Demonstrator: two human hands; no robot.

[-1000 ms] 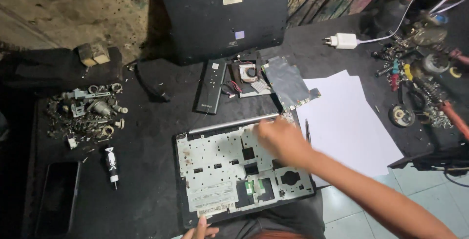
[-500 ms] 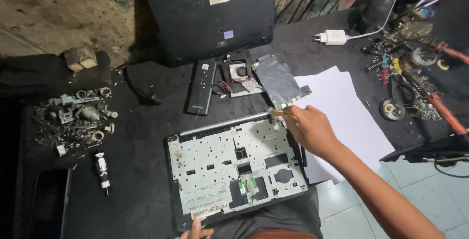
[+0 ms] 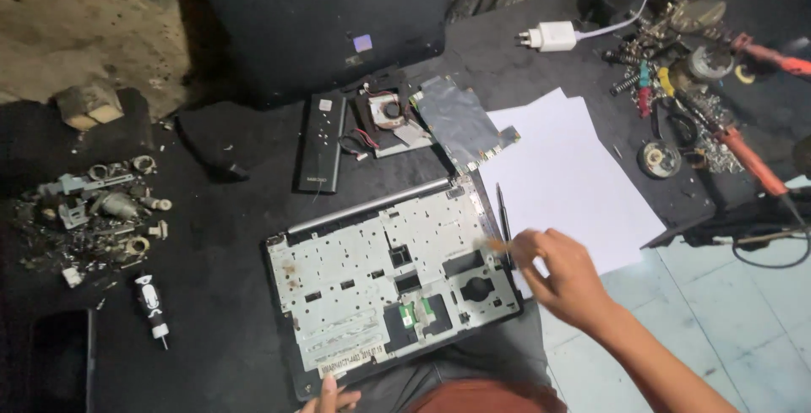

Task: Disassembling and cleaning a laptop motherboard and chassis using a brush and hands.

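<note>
Two hands in frame: your right hand pinches something small, too blurred to identify, at the right edge of the laptop base. Left hand fingertips touch its near edge; grip unclear. Base sits between white paper and screwdriver.

**Clearance around the opened laptop base**

Right side: white paper sheets lie flat just beside the laptop base, low, a hand passes over them freely. A thin dark tool lies between the base edge and the paper. Right hand hovers at the base's right edge, blocking that corner.

Far side: battery bar, fan assembly and foil-covered board crowd the gap up to the black laptop lid; tight there.

Left: open dark tabletop between the base and the scrap metal pile; only a small screwdriver lies there.

Far right: cluttered with tools, soldering iron, cables, charger plug.

Near edge: left hand at the base's front rim.
</note>
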